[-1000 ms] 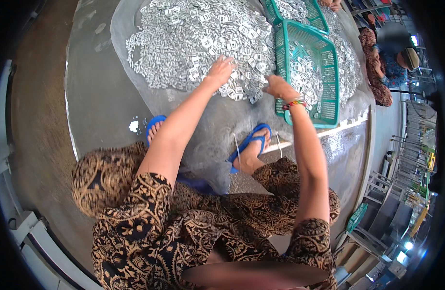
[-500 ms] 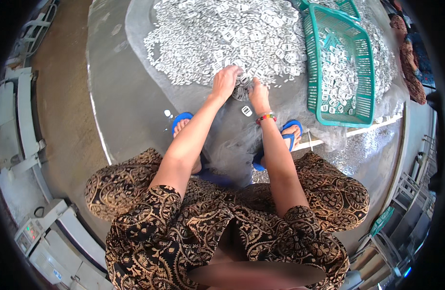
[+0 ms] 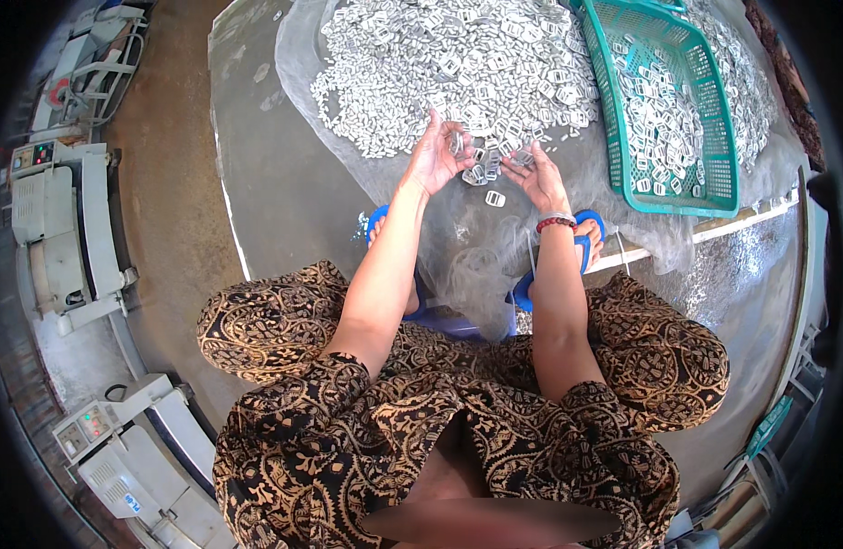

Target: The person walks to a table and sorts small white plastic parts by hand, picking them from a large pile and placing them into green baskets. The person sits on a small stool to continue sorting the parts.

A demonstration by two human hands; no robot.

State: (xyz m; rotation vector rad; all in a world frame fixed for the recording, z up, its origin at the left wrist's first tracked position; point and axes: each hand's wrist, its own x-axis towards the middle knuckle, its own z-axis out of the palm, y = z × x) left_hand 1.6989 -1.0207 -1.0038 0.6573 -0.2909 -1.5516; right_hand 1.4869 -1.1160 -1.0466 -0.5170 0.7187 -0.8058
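Observation:
My left hand (image 3: 435,157) is turned partly palm up at the near edge of a pile, its curled fingers around a small silver metal buckle (image 3: 456,142). Facing it, my right hand (image 3: 540,180) has buckles (image 3: 522,158) at its bent fingertips; how many, I cannot tell. Between the hands lie several more slotted buckles (image 3: 481,170), and one loose buckle (image 3: 495,199) rests nearer me on the grey sheet. The wide pile (image 3: 449,69) beyond mixes such buckles with small pale oblong pellets.
A green plastic basket (image 3: 624,188) holding buckles stands right of the pile, with more pieces beyond it. Thin clear plastic film (image 3: 472,274) lies crumpled between my feet in blue sandals (image 3: 579,247). Grey machines (image 3: 64,242) line the left side.
My hands have moved apart and opened outward, palms more visible, with buckles at the fingers. The whole view has shifted, showing more of the machines at left.

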